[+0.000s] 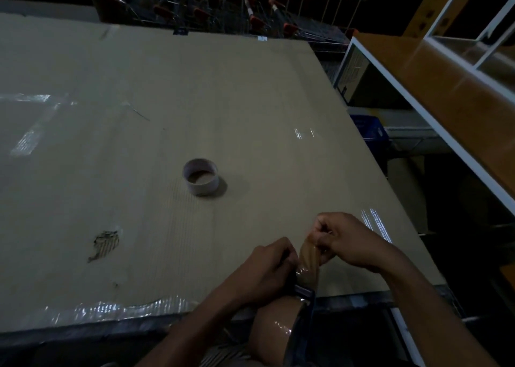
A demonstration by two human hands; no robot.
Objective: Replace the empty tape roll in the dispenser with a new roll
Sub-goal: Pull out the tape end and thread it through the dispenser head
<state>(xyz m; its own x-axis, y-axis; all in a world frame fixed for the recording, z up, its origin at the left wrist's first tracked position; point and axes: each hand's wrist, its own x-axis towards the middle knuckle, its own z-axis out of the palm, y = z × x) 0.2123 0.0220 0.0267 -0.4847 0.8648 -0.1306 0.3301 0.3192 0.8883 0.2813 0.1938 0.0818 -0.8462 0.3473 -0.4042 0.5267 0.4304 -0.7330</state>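
An empty white cardboard tape core [200, 176] stands on its end in the middle of the cardboard-covered table [167, 88]. At the near edge, a full brown tape roll [274, 327] sits in a dark dispenser [302, 305], mostly below the table edge. A strip of brown tape [308, 260] runs up from the dispenser's head. My right hand [345, 241] pinches the strip's upper end. My left hand [267, 269] grips the dispenser's front by the strip's lower part; its fingers are partly hidden.
Shiny clear tape patches lie on the cardboard at the left, front edge and right. A torn spot [104, 245] marks the surface at the near left. Shopping carts [223, 10] stand beyond the far edge. An orange counter with white trim [434, 88] runs along the right.
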